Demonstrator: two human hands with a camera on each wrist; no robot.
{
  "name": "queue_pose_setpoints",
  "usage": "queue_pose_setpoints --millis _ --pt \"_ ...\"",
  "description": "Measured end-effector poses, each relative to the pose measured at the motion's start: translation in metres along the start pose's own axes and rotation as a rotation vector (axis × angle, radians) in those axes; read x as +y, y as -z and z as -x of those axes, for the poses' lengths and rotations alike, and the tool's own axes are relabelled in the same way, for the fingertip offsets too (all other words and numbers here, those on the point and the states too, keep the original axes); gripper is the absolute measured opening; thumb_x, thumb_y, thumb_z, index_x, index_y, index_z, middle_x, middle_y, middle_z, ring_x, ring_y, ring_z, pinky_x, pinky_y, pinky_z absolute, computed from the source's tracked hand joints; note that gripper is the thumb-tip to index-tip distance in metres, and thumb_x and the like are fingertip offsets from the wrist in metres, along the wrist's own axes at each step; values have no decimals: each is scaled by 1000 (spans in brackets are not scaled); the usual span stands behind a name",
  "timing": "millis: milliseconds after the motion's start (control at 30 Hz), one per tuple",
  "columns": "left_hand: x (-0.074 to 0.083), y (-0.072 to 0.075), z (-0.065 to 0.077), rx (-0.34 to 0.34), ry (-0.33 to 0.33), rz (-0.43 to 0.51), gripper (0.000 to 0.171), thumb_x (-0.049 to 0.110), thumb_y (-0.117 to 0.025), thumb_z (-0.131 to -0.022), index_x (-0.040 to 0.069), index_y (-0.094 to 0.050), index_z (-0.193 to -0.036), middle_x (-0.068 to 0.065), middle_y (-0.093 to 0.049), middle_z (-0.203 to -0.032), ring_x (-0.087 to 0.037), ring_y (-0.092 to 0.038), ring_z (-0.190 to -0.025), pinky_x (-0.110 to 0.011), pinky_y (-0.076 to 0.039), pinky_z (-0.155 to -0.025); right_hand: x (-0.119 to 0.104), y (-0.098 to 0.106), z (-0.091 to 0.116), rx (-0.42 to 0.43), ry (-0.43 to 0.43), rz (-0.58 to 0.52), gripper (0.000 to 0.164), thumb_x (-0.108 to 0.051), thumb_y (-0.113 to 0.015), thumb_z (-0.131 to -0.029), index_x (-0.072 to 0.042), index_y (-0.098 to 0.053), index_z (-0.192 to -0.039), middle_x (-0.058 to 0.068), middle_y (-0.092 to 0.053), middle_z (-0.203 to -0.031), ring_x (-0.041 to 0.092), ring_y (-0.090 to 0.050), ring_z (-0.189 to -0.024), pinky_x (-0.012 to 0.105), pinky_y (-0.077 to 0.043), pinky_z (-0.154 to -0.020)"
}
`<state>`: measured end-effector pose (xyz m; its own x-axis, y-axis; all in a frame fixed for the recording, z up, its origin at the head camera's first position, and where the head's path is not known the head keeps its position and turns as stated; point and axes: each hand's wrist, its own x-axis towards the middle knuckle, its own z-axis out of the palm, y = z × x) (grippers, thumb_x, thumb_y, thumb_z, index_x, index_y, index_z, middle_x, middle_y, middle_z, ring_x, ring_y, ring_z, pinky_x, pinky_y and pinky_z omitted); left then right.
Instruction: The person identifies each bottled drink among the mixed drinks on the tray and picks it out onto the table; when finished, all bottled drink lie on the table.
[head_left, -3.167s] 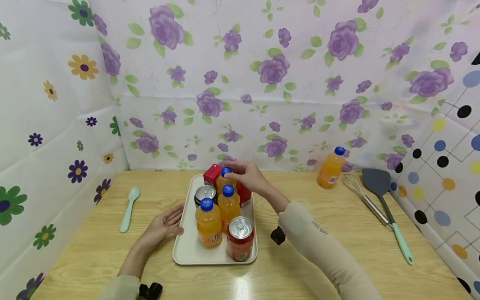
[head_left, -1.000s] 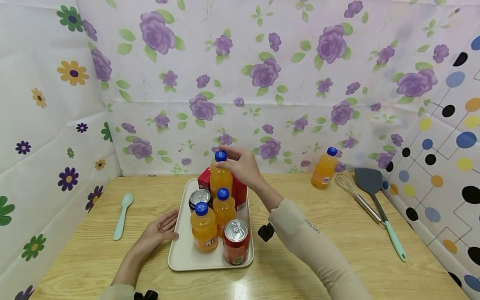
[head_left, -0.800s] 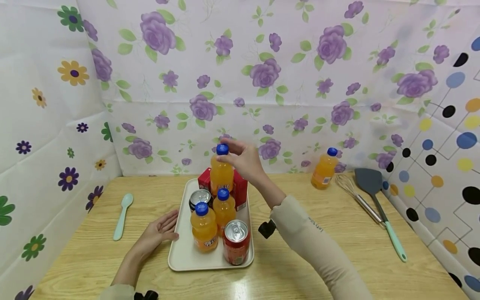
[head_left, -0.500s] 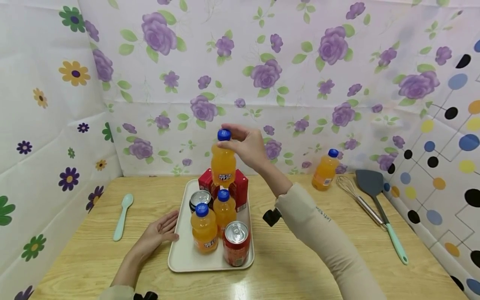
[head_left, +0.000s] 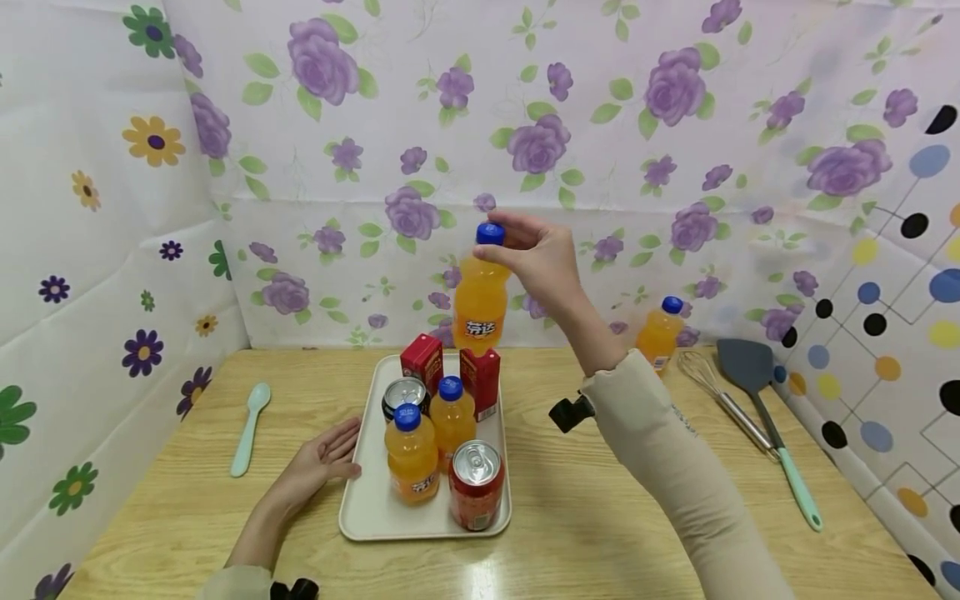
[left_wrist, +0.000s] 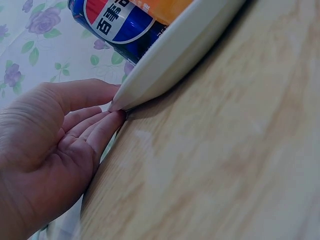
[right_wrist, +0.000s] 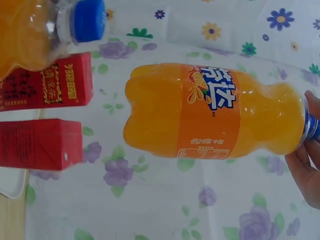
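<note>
My right hand (head_left: 546,258) holds an orange soda bottle (head_left: 480,304) by its neck just under the blue cap, with the thumb in front. The bottle hangs upright above the back of the cream tray (head_left: 367,517); its orange label faces the right wrist view. My left hand (head_left: 318,458) is at the tray's left side, and in the left wrist view its thumb and fingertips pinch the rim. On the tray stand two more orange soda bottles (head_left: 411,454), a red can (head_left: 476,487), a dark blue cola can (left_wrist: 117,22) and two red drink cartons (head_left: 480,379).
Another orange soda bottle (head_left: 660,333) stands at the back right, partly behind the right forearm. Beside it lie a whisk (head_left: 727,400) and a spatula (head_left: 765,417). A mint spoon (head_left: 251,429) lies on the left. A floral cloth (head_left: 420,275) hangs behind the table.
My right hand has lifted the orange soda bottle from between the cartons and moved it up, then rightward. The left hand stays at the tray's rim.
</note>
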<state>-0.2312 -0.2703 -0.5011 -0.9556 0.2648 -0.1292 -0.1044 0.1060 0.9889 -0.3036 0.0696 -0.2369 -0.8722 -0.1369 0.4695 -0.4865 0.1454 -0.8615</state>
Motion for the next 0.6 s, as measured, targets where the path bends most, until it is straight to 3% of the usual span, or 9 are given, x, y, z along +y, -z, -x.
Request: queue_pose_setpoints --millis 300,600 --pt "3 -1 1 -7 3 -1 90 -2 -68 -83 0 -14 -156 -19 -13 -163 -33 -16 -149 -8 -43 -103 3 31 3 33 -53 58 43 -15 -79 -80 -12 -69 -123 9 -72 -120 19 -71 -104 29 -58 -96" --pt "2 -1 1 -9 4 -3 90 -1 -68 -83 -1 -13 -155 -20 -13 -163 -33 -16 -148 -7 -43 -102 45 60 22 29 -156 239 47 -28 -79 -81 -18 -68 -126 6 -70 -123 19 -68 -107 31 -58 -97"
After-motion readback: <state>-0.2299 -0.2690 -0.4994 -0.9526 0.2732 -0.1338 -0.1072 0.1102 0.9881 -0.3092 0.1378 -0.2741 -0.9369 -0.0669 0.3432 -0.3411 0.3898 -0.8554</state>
